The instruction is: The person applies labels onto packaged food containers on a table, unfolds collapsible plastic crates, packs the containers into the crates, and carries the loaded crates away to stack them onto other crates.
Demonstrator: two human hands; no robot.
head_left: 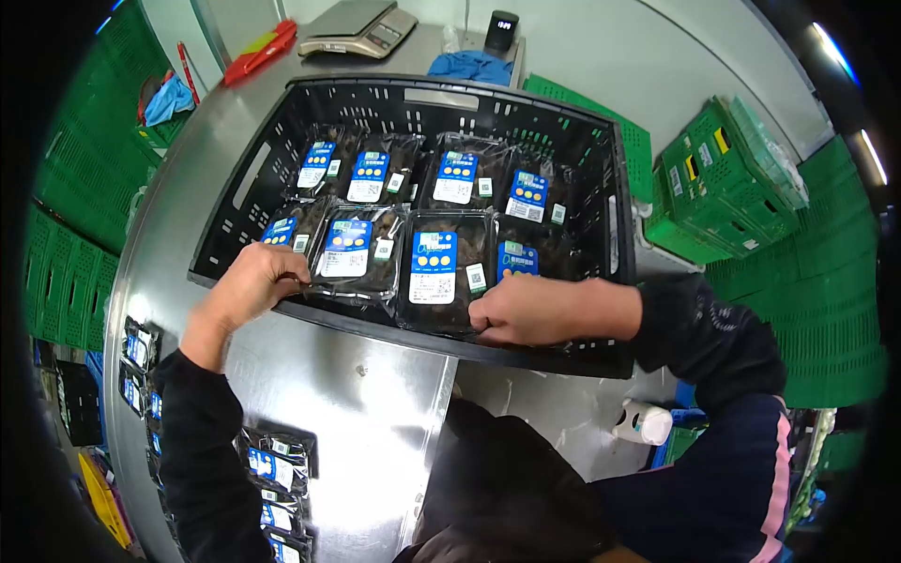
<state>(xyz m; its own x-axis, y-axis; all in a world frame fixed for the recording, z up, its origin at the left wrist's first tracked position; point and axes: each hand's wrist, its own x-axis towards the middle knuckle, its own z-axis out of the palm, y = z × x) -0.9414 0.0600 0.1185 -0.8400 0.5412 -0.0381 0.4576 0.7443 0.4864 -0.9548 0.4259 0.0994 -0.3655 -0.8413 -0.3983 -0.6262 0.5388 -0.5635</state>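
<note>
Plastic-wrapped black trays of dark food fill a black crate (612, 216) in two rows; each bears a blue-and-white label. My left hand (263, 281) is closed at the left edge of a wrapped tray (383, 272) in the front row, fingertips curled down beside it. Against the lower right corner of the neighbouring wrapped tray (413, 314), my right hand (521, 310) is closed, its thumb and finger at the wrap. That hand partly covers the front-row tray at the right (518, 258). What exactly lies under my fingertips is partly hidden.
The crate rests on a steel table (347, 403), its right part past the table edge. More wrapped trays (277, 469) lie at the lower left. Behind stand a scale (352, 33), a clock (502, 30) and blue cloth (471, 66). Green crates (723, 188) stand right.
</note>
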